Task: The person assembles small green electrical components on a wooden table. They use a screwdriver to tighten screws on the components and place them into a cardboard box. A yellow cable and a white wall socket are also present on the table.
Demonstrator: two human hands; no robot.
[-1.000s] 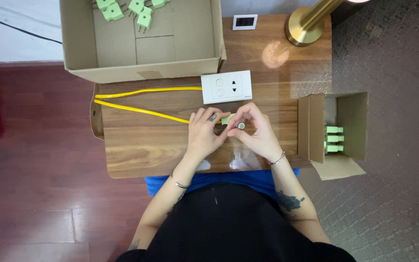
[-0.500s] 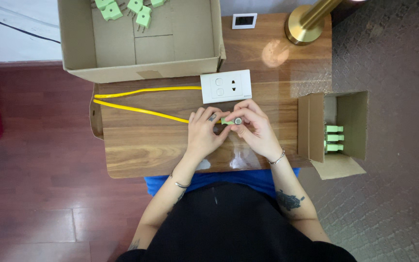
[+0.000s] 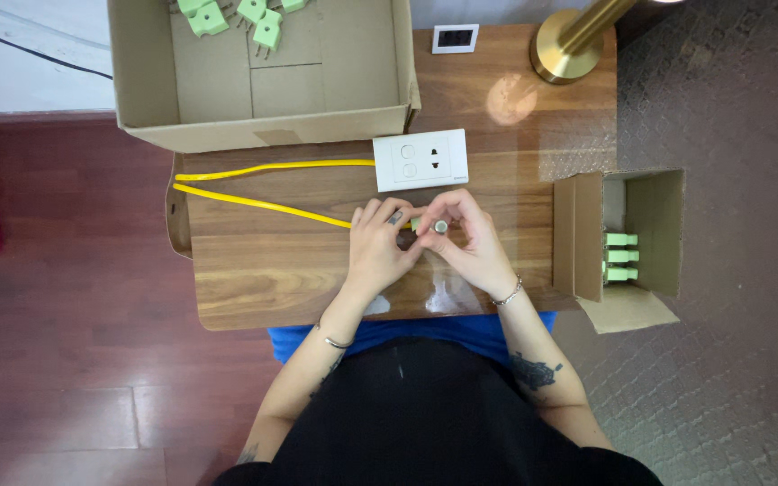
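Working at the middle of the wooden table [image 3: 254, 279]: left hand [image 3: 378, 247] and right hand [image 3: 470, 245] pressed close together, fingers curled around a small green plug [image 3: 418, 223] with a silver round piece [image 3: 440, 227] at its end — both hands closed on it, held just above the tabletop. Trailing left from the left hand, a yellow cable [image 3: 263, 207], looped back to the white wall socket [image 3: 420, 160] just beyond the hands. Noted nearby — large cardboard box [image 3: 263, 99] with green plugs [image 3: 267, 31] at the far edge, small cardboard box [image 3: 637, 243] to the right.
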